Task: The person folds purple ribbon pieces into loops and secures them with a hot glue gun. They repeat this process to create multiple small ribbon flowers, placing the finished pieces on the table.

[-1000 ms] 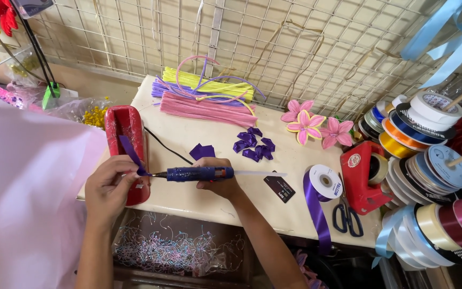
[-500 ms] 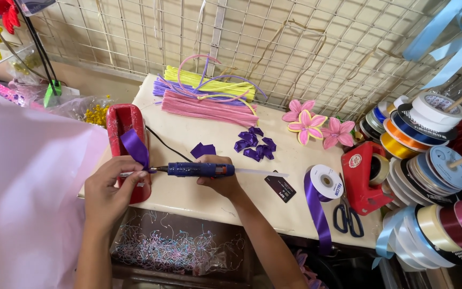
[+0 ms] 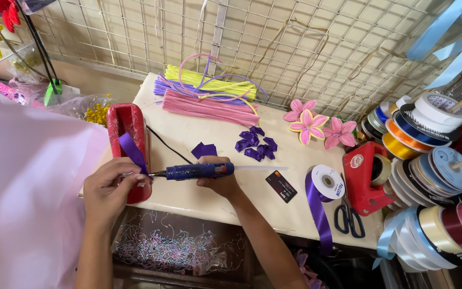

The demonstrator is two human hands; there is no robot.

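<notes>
My right hand point(image 3: 221, 182) grips a blue glue gun point(image 3: 199, 170) held level, its nozzle pointing left at a strip of purple ribbon point(image 3: 133, 152). My left hand point(image 3: 110, 188) pinches that ribbon at its lower end, over a red tray point(image 3: 128, 128) at the table's left edge. A clear glue stick point(image 3: 260, 168) sticks out of the gun's back. The gun's black cord point(image 3: 168, 145) runs across the cream table point(image 3: 241, 198). Cut purple ribbon pieces point(image 3: 256, 145) lie just beyond my right hand.
Pink, yellow and purple pipe cleaners point(image 3: 209, 96) lie at the back by a wire grid. Pink paper flowers point(image 3: 316, 126), a purple ribbon spool point(image 3: 324, 184), a black card point(image 3: 281, 186), a red tape dispenser point(image 3: 362, 176), scissors point(image 3: 348, 217) and stacked ribbon rolls point(image 3: 434, 176) fill the right. Pink sheet point(image 3: 22, 182) at left.
My left hand has turned the purple ribbon more upright and brought it against the gun's nozzle. The glue gun has barely shifted.
</notes>
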